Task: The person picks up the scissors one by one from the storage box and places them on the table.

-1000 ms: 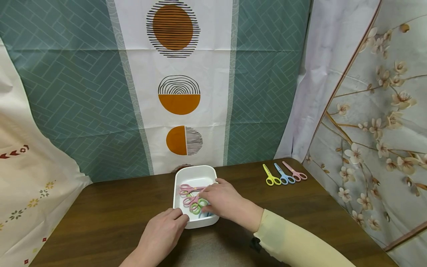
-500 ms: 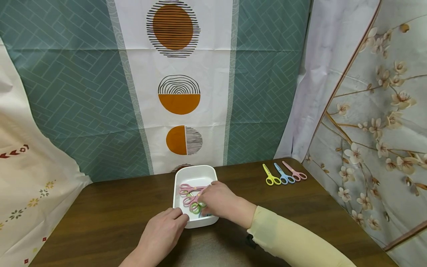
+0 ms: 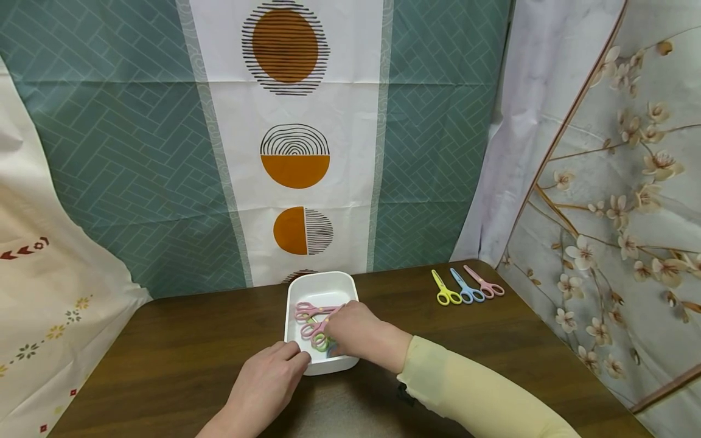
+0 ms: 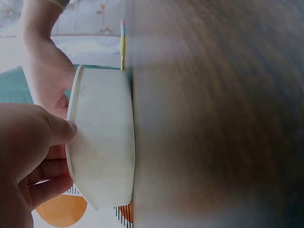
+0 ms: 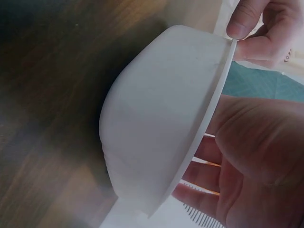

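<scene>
A white plastic tray [image 3: 331,367] stands on the table holding several child's scissors. Two pink scissors [image 3: 304,311] lie uppermost, with green handles [image 3: 319,342] below them and a bit of blue [image 3: 330,351] beside my fingers. At the near left corner my left hand [image 3: 272,372] pinches the rim, thumb outside on the wall [image 4: 99,128] and fingers inside. From the right, my right hand [image 3: 362,331] reaches over the rim, fingers down among the scissors. The tray wall [image 5: 156,109] hides those fingertips in the right wrist view, so I cannot tell what they hold.
Yellow scissors [image 3: 448,297], blue scissors [image 3: 471,294] and pink scissors [image 3: 490,288] lie side by side at the table's far right corner. Behind the brown table [image 3: 202,328] hangs a patterned cloth [image 3: 350,231], and a floral cloth [image 3: 608,255] borders the right side.
My right hand has moved slightly left and deeper into the tray, covering more of the green and blue handles. The left hand stays at the rim.
</scene>
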Motion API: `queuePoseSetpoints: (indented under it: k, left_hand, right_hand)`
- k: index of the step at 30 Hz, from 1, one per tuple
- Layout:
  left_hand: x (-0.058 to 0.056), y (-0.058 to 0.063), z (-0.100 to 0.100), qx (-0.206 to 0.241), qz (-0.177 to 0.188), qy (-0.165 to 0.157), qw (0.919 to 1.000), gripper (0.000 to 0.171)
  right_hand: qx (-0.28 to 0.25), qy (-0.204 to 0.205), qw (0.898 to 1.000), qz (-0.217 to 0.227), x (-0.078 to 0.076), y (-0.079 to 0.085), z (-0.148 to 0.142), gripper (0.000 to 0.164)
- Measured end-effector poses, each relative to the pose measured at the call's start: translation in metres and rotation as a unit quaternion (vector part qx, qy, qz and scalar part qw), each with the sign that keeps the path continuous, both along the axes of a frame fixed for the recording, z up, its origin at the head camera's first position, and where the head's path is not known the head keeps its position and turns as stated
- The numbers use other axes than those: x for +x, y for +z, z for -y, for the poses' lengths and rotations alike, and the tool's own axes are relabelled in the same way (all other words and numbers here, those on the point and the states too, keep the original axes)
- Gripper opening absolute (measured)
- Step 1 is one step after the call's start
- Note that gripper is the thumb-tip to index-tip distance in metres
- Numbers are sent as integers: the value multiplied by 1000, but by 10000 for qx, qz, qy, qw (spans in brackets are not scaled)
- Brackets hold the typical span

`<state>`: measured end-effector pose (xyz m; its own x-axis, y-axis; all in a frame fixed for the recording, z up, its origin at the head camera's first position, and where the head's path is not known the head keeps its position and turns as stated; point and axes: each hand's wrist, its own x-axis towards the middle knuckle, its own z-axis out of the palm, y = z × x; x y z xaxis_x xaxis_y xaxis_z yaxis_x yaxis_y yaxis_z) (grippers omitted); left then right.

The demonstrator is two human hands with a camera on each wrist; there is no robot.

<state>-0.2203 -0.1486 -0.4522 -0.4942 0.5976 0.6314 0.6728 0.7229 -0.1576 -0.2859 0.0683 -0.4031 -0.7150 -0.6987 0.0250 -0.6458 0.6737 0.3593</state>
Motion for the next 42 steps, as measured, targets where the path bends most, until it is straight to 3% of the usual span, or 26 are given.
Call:
queuePoseSetpoints:
  k: [9, 18, 30, 37, 42]
  left_hand:
    - [1, -1, -1, 4, 83, 19, 10000, 35]
    - [1, -1, -1, 101, -126, -130, 9998, 35]
    - [1, 1, -2, 18, 23, -22, 10000, 34]
    - [0, -1, -1, 71, -135, -88, 9998, 34]
    - [0, -1, 0, 3, -6, 10, 10000, 34]
  right_hand:
    - [273, -188, 9994, 134, -3, -5, 5, 23]
    - [482, -177, 9987, 50, -6, -8, 7, 22]
    - [294, -367, 9987, 178, -5, -9, 11, 22]
    - [121, -254, 9993, 266, -8, -12, 11, 19]
    - [-37, -233, 9991, 349, -10, -14, 10, 14]
